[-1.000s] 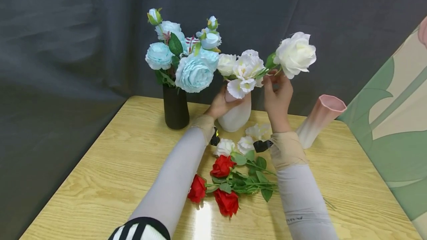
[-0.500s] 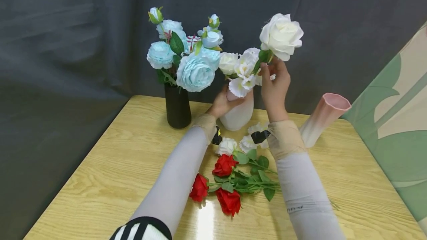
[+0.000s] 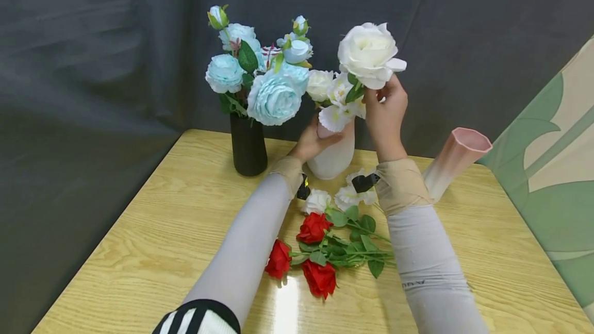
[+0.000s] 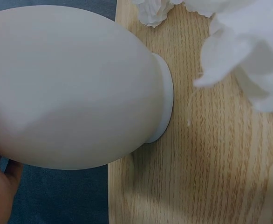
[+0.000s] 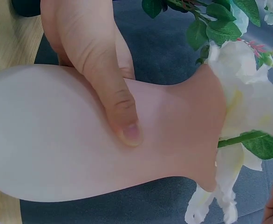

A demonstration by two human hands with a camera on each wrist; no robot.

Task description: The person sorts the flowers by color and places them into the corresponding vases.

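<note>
My left hand [image 3: 314, 140] grips the neck of a pink-and-white vase [image 3: 335, 157], its thumb lying across the front in the right wrist view. White flowers [image 3: 337, 112] spread over the vase's mouth. Above them is a large white rose [image 3: 369, 55], and my right hand [image 3: 386, 112] pinches it just under the bloom. A green stem [image 5: 241, 139] runs into the vase mouth in the right wrist view, where only part of the right hand shows at the edge. The left wrist view is filled by the vase's rounded body [image 4: 71, 88], its base low over or on the table.
A black vase [image 3: 249, 148] with light blue flowers [image 3: 275, 98] stands left. At right leans or stands a pink fluted vase [image 3: 457, 159]. Red roses [image 3: 319, 277] and loose white flowers [image 3: 317, 201] lie on the wooden table [image 3: 153, 231]. A dark curtain [image 3: 116, 40] hangs behind.
The right hand has brought the white rose leftward from the side to above the vase, first rising, its bloom now more upright. The left hand keeps its grip on the vase.
</note>
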